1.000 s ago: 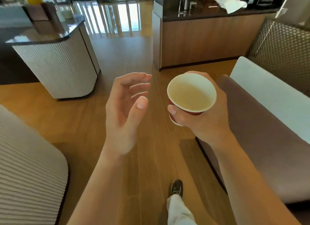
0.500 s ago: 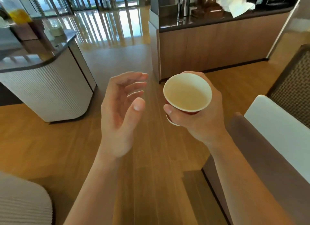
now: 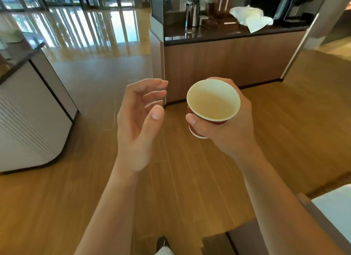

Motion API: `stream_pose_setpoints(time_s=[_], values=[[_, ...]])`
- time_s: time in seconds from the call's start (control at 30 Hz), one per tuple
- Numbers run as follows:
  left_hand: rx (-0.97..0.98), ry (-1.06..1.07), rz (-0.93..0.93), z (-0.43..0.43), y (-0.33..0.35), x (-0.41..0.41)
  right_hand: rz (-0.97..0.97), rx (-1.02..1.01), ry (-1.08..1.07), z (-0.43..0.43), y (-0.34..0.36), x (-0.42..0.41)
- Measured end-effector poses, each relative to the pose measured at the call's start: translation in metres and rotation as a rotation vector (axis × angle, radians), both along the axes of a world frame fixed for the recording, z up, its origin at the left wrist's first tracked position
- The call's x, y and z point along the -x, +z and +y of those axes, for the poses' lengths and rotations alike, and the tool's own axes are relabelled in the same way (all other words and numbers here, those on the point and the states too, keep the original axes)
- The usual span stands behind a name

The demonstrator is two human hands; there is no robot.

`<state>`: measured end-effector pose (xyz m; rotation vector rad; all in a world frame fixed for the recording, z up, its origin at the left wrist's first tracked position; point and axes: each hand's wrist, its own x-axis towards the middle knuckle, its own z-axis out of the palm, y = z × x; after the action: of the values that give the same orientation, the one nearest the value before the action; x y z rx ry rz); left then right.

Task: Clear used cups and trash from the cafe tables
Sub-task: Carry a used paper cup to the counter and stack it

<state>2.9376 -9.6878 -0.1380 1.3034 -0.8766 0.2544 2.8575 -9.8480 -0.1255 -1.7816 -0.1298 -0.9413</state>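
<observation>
A wood floor (image 3: 57,207) fills most of the view, glossy with window light toward the far left. Across the back stands a wood counter (image 3: 228,60) with a dark top. At the left edge is a white counter (image 3: 28,121) with a ribbed front and a dark rim; what lies on it is too blurred to tell. A seat (image 3: 334,207) with a pale cushion and a brown edge cuts into the lower right corner.

Two bare forearms reach up from the bottom of the frame, both hands in the air over the floor. The right hand (image 3: 231,129) holds the cup (image 3: 212,102) – fingers curled round the far side, thumb (image 3: 191,119) pressed on the near side just under the rim. The cup is paper, red outside with a white rim and base, its mouth tipped a little toward the camera. The inside looks pale tan; whether that is drink or bare lining I cannot tell. It hangs well apart from either counter, in line with the wood counter's near corner.

The left hand (image 3: 138,125) is beside the cup but not touching it, palm turned toward it. Its fingers (image 3: 152,94) are loosely bent and spread, the thumb raised – it holds nothing.

On the wood counter's top lie a crumpled white paper (image 3: 250,17), a dark machine (image 3: 290,7) at the right end and a metal pot (image 3: 192,13) nearer the left. A dark shoe (image 3: 162,242) shows at the bottom edge, between the arms.
</observation>
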Motion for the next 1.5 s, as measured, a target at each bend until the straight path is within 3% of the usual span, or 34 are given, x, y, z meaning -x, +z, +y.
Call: stream_pose_setpoints(time_s=[0.17,0.43,0.8,1.27,1.5], values=[[0.0,-0.118,-0.035,-0.058,0.015,-0.099,-0.029,0.003,-0.083,-0.046,0.013,-0.078],[-0.045,-0.28,-0.022,-0.173,0.007,-0.188,-0.043,-0.024,-0.225,-0.141,-0.004,-0.151],[-0.082,-0.405,-0.134,-0.406,0.035,-0.278,-0.149,-0.05,-0.395,-0.364,0.006,-0.215],[-0.076,-0.95,-0.093,-0.736,0.004,-0.224,-0.048,-0.025,-0.95,-0.6,-0.011,-0.123],[-0.027,-1.341,-0.133,-0.899,-0.001,-0.167,0.011,0.034,-1.354,-0.696,-0.012,-0.069]])
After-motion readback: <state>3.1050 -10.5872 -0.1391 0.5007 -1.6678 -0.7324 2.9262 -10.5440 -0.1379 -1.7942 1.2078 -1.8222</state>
